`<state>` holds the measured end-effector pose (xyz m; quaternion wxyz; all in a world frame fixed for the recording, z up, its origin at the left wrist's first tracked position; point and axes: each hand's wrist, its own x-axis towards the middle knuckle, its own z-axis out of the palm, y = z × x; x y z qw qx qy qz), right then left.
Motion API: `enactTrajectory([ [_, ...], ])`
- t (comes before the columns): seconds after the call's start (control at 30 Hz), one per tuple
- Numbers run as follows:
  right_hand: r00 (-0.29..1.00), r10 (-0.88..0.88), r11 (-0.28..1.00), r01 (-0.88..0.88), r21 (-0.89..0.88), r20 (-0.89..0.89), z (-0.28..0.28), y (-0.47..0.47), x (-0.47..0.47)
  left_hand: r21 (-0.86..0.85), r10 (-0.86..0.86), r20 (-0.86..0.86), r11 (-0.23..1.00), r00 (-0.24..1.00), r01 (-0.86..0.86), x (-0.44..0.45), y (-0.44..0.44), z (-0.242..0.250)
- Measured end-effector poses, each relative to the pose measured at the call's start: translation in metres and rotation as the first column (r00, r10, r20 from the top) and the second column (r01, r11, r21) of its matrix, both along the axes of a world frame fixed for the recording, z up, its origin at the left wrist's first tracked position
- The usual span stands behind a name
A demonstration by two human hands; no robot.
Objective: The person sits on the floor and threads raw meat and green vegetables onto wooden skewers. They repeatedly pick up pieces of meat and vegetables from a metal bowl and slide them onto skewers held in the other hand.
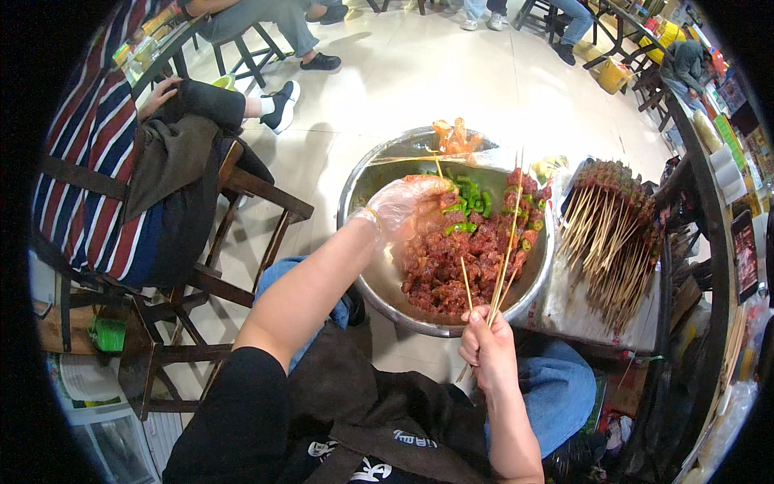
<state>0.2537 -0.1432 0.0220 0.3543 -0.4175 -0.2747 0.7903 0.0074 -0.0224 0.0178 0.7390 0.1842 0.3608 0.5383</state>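
Note:
My right hand point(488, 345) is closed around several bamboo skewers point(505, 266); some carry red meat chunks and green pepper pieces at their far ends. My left hand point(411, 202), in a clear plastic glove, is over the left part of a large steel bowl point(387, 302), beside the green peppers. Its fingers are curled, with a skewer tip sticking up just beyond them; whether they grip anything cannot be told. In the bowl lie marinated meat chunks point(447, 266) and sliced green peppers point(471, 196). A stained plastic glove or bag point(456, 138) rests at the far rim.
Many filled skewers point(611, 236) are piled on a covered surface right of the bowl. At left, a person in a striped top point(97, 181) sits by dark wooden stools point(236, 266). A phone point(745, 257) stands at far right. Other seated people and tables are farther off.

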Motion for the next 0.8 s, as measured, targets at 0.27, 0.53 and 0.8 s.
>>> enactTrajectory([
  [0.27,0.999,-0.045,0.999,0.045,0.016,0.027,0.003,0.009,0.022,-0.221,-0.26,-0.964,0.642,-0.062,0.734,-0.012,-0.008,-0.005],
  [0.53,0.996,-0.091,0.996,0.091,-0.007,0.002,0.002,0.012,0.037,-0.41,-0.213,-0.904,0.673,-0.37,0.616,0.002,-0.039,-0.029],
  [0.8,0.997,-0.079,0.997,0.079,0.015,0.004,0.003,0.013,0.035,-0.441,-0.137,-0.846,0.725,-0.516,0.529,0.048,-0.04,-0.054],
])
